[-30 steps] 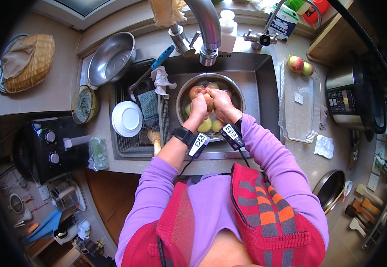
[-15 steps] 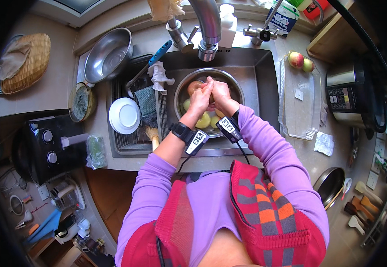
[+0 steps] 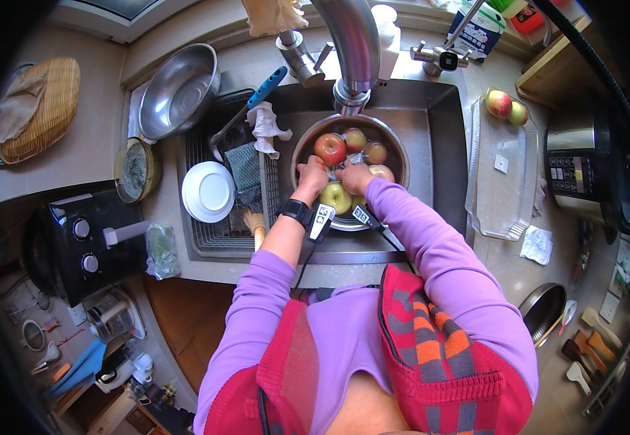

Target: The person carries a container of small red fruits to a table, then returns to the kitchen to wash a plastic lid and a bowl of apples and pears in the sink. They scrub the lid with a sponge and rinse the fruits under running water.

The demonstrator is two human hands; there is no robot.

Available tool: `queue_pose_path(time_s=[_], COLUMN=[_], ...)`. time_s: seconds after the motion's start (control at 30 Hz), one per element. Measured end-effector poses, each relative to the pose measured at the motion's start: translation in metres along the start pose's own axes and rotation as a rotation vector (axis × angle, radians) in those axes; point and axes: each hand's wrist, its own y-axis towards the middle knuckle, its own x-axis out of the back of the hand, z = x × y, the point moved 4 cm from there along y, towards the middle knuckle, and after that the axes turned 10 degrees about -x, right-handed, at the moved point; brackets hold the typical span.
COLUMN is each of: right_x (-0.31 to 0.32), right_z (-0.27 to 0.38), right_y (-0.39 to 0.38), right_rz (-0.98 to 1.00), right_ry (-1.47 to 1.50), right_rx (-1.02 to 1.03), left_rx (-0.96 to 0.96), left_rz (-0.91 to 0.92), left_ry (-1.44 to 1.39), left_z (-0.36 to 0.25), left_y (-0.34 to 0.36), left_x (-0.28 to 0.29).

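Several red and green apples float in water in a round steel bowl (image 3: 403, 161), which stands in the sink. Over the bowl's left side, my left hand (image 3: 313, 176) has its fingers curled, just below a large red apple (image 3: 329, 148). My right hand (image 3: 355, 179) dips into the water at the middle, fingers bent downward and partly hidden. Whether an apple is in either hand I cannot make out. Between and below the hands lies a yellow-green apple (image 3: 335, 196). Rippled, shiny water shows by my right fingertips.
The faucet (image 3: 351, 90) hangs over the bowl's far rim. On the left, a drying rack (image 3: 217, 235) holds a white bowl (image 3: 208, 191), a cloth and a brush. Right of the sink, two apples (image 3: 498, 104) sit by a clear plastic tray (image 3: 500, 210).
My hands were together above the bowl; now they are apart and lower, at the water. More apples show between and beyond them. The view has shifted slightly.
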Motion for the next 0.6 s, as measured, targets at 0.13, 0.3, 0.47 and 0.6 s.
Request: queue_pose_path(time_s=[0.13,0.3,0.47,0.6], right_x=[0.001,0.049,0.07,0.07], right_z=[0.004,-0.039,-0.088,-0.084], right_y=[-0.002,-0.005,-0.016,-0.024], right_rz=[-0.034,-0.19,-0.183,-0.304], right_ry=[-0.029,0.398,1.079,0.928], right_rx=[0.072,-0.028,-0.47,-0.41], left_rx=[-0.058,-0.137,-0.238,-0.343], left_rz=[0.011,0.088,0.183,0.176], left_ry=[0.117,0.281,0.547,0.563], left_z=[-0.01,-0.023,-0.042,-0.049], left_y=[-0.004,-0.003,0.0,-0.014], left_x=[0.002,0.006,-0.015,-0.039])
